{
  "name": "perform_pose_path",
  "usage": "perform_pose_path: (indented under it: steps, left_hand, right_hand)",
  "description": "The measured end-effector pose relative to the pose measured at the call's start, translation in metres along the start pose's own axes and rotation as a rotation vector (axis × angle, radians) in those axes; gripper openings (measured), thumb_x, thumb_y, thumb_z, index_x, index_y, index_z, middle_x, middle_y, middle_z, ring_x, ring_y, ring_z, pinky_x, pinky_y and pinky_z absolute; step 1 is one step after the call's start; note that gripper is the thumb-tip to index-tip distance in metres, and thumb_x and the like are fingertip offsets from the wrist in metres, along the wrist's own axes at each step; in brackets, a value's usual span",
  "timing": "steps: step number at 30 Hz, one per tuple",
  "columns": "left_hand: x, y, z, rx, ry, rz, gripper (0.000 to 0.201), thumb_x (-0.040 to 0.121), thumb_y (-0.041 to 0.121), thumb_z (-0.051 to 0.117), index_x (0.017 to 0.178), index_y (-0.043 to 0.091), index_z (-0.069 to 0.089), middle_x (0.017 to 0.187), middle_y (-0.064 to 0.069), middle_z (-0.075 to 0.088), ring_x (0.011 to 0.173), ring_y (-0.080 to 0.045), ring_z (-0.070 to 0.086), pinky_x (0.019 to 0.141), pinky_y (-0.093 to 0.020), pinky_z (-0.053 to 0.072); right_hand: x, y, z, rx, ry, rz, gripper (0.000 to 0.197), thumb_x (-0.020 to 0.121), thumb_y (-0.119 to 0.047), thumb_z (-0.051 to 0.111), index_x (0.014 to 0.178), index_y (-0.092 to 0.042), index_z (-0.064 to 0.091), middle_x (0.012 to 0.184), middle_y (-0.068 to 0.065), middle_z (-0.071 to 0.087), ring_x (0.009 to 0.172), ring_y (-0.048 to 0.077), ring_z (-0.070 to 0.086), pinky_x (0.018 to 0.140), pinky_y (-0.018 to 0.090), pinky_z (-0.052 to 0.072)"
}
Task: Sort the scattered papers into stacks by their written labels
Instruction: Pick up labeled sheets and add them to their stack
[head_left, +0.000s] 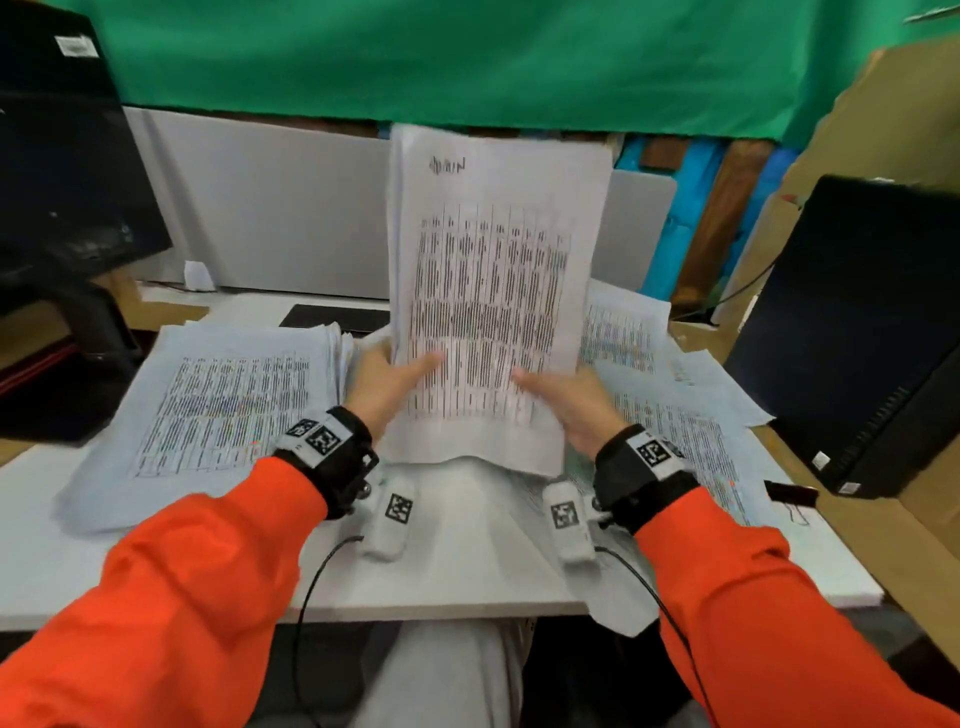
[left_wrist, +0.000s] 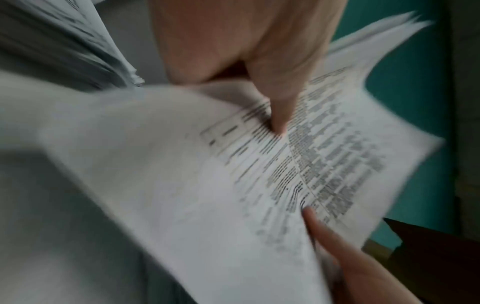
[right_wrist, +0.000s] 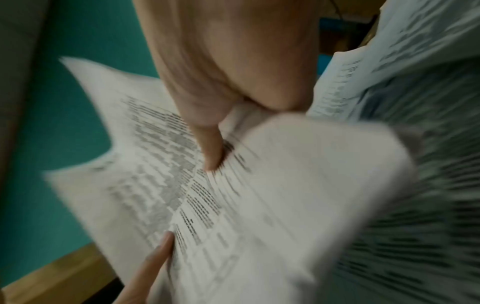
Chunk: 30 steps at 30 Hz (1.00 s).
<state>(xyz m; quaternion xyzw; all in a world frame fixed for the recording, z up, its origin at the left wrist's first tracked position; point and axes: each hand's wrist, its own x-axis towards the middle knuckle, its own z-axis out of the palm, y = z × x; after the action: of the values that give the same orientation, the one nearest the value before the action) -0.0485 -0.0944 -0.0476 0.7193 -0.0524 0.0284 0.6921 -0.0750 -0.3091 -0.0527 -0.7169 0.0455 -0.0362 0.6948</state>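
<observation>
Both arms in orange sleeves reach forward, a black band with a marker on each wrist. The left hand (head_left: 383, 382) grips the sheet's (head_left: 493, 291) lower left edge, thumb pressed on its face. The right hand (head_left: 566, 402) grips the lower right edge the same way, thumb on top, fingers hidden behind the sheet
</observation>
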Motion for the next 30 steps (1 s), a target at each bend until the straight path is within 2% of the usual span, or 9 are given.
perform_pose_path:
  steps: [3,6,10,13,18,21,24,27,30]
  left_hand:
    - [0.008,0.010,-0.015,0.104,0.195,0.129,0.026,0.095,0.019,0.052,0.120,0.010,0.052,0.114,-0.003,0.063,0.102,-0.017,0.062,0.087,-0.033,0.054]
    - [0.011,0.019,-0.041,0.316,0.120,0.066,0.035,0.089,-0.002,0.035,0.117,0.007,0.054,0.113,-0.011,0.063,0.101,-0.027,0.061,0.089,-0.042,0.053]
    - [0.011,0.014,-0.114,0.370,0.219,-0.088,0.031,0.083,-0.012,0.034,0.089,0.000,0.061,0.082,-0.013,0.062,0.074,-0.027,0.059,0.059,-0.026,0.051]
    - [0.009,0.000,-0.176,0.501,0.271,-0.170,0.024,0.083,-0.001,0.044,0.100,-0.006,0.061,0.093,-0.018,0.063,0.084,-0.031,0.060,0.071,-0.029,0.050]
    - [-0.008,-0.002,-0.223,0.886,0.322,-0.318,0.022,0.090,0.005,0.049,0.101,-0.007,0.064,0.105,-0.028,0.064,0.095,-0.039,0.060,0.084,-0.041,0.047]
    - [-0.008,0.004,-0.216,1.041,0.350,-0.338,0.036,0.089,0.010,0.057,0.122,-0.003,0.053,0.123,-0.029,0.057,0.112,-0.042,0.054,0.094,-0.043,0.044]
    - [-0.014,0.022,-0.169,0.788,0.216,-0.224,0.059,0.087,0.017,0.066,0.138,0.006,0.039,0.130,-0.019,0.052,0.118,-0.035,0.051,0.098,-0.040,0.042]
    - [-0.025,0.026,-0.097,0.329,-0.126,-0.313,0.027,0.090,0.014,0.061,0.116,0.009,0.057,0.114,-0.021,0.060,0.102,-0.025,0.057,0.090,-0.034,0.047]
    - [-0.034,0.009,-0.027,0.160,-0.401,-0.563,0.006,0.095,0.016,0.055,0.097,0.011,0.058,0.108,-0.026,0.057,0.098,-0.035,0.059,0.093,-0.035,0.047]
  right_hand:
    - [0.001,-0.028,0.014,-0.011,0.093,-0.138,0.030,0.084,-0.017,0.075,0.112,-0.019,0.064,0.106,0.000,0.074,0.097,0.014,0.072,0.095,0.040,0.055]
    - [0.001,-0.046,0.033,-0.120,-0.130,-0.150,0.043,0.091,-0.023,0.069,0.131,-0.015,0.053,0.123,0.001,0.069,0.111,0.018,0.068,0.097,0.042,0.055]
    - [-0.006,-0.044,0.048,-0.309,-0.339,0.050,0.058,0.098,-0.033,0.058,0.147,-0.012,0.036,0.107,0.006,0.072,0.090,0.019,0.073,0.082,0.034,0.061]
    - [-0.008,-0.036,0.035,-0.659,-0.305,0.138,0.066,0.096,-0.044,0.057,0.148,-0.009,0.036,0.118,0.011,0.065,0.095,0.023,0.067,0.090,0.038,0.056]
    - [-0.002,-0.024,-0.003,-1.362,-0.267,0.222,0.076,0.096,-0.053,0.052,0.151,-0.005,0.032,0.160,0.011,0.028,0.144,0.026,0.033,0.113,0.033,0.028]
    - [0.002,-0.010,-0.033,-1.473,-0.236,0.348,0.084,0.087,-0.061,0.059,0.146,-0.005,0.041,0.152,0.012,0.042,0.136,0.029,0.044,0.108,0.034,0.036]
    - [-0.005,0.001,-0.052,-1.592,-0.303,0.444,0.083,0.077,-0.071,0.063,0.134,-0.010,0.057,0.141,0.009,0.056,0.125,0.028,0.054,0.105,0.038,0.042]
    - [-0.007,0.006,-0.056,-1.659,-0.348,0.480,0.084,0.081,-0.074,0.055,0.131,-0.006,0.059,0.141,0.012,0.056,0.127,0.030,0.053,0.106,0.037,0.040]
    - [-0.004,0.003,-0.052,-1.643,-0.304,0.456,0.062,0.084,-0.064,0.060,0.111,-0.009,0.068,0.128,0.011,0.065,0.109,0.028,0.060,0.096,0.035,0.049]
